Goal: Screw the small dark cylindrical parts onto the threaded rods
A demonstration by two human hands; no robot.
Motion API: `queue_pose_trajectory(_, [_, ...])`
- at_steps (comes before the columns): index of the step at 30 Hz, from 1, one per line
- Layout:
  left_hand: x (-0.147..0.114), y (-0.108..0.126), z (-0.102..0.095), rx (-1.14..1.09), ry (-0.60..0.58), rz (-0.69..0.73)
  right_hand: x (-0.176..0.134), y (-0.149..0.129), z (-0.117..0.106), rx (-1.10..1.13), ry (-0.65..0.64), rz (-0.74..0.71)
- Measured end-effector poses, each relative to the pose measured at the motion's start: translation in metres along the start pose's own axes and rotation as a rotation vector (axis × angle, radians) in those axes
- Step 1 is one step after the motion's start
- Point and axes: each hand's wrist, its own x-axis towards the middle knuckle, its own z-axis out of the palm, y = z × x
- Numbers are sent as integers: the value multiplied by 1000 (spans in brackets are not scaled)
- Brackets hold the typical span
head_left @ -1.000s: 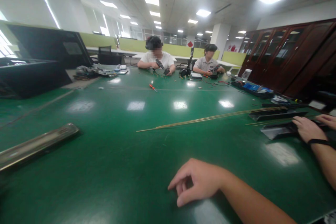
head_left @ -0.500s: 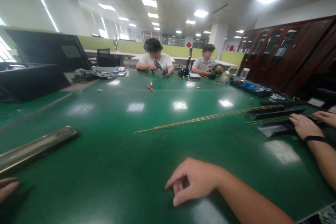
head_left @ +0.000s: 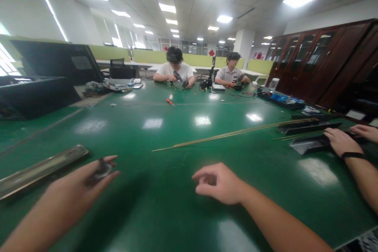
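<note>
My left hand (head_left: 73, 189) is raised over the green table at the left. Its thumb and fingers close around a small dark and silvery piece (head_left: 103, 170), blurred and too small to name. My right hand (head_left: 220, 183) hovers above the table's middle, fingers loosely curled, with a gap between thumb and forefinger and nothing seen in it. Left of and behind my left hand lies a long metal channel-shaped bar (head_left: 44, 169). Thin brass-coloured rods (head_left: 218, 137) stretch across the table beyond my right hand.
At the right, another person's hands (head_left: 344, 141) rest on dark metal channels (head_left: 310, 143). Two people sit across the green table (head_left: 132, 126), one holding a power drill (head_left: 178, 76). An orange screwdriver (head_left: 170, 102) lies toward the far side. A black tray (head_left: 280, 100) holds blue items.
My left hand has come in from the lower left edge, now showing the small piece in its fingers. My right hand has risen slightly, its thumb and forefinger closer together.
</note>
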Motion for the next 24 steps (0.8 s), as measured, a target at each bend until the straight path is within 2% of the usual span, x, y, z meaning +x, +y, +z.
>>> queue_pose_trajectory(2, [-1, 29, 14, -209, -163, 42, 2, 1, -6, 74, 134, -73])
queue_pose_trajectory(4, [-6, 66, 28, -410, -223, 135, 3, 4, -9, 140, 234, -149])
queue_pose_trajectory(6, [-16, 97, 41, -494, -312, 233, 4, 8, -10, 171, 297, -191])
queue_pose_trajectory(8, [-27, 114, 50, -529, -355, 347, 3, 11, -9, 175, 323, -198])
queue_pose_trajectory(10, [-37, 117, 57, -561, -325, 475, 2, 12, -6, 167, 311, -197])
queue_pose_trajectory(13, [-45, 106, 62, -588, -239, 634, -1, 10, -3, 132, 227, -205])
queue_pose_trajectory(17, [-46, 94, 68, -479, -261, 760, -6, -2, 0, -38, 111, -219])
queue_pose_trajectory(20, [-50, 93, 74, -411, -279, 724, -9, -10, 1, -141, 60, -258])
queue_pose_trajectory(24, [-60, 93, 81, -452, -250, 628, -12, -12, 5, -227, -62, -292])
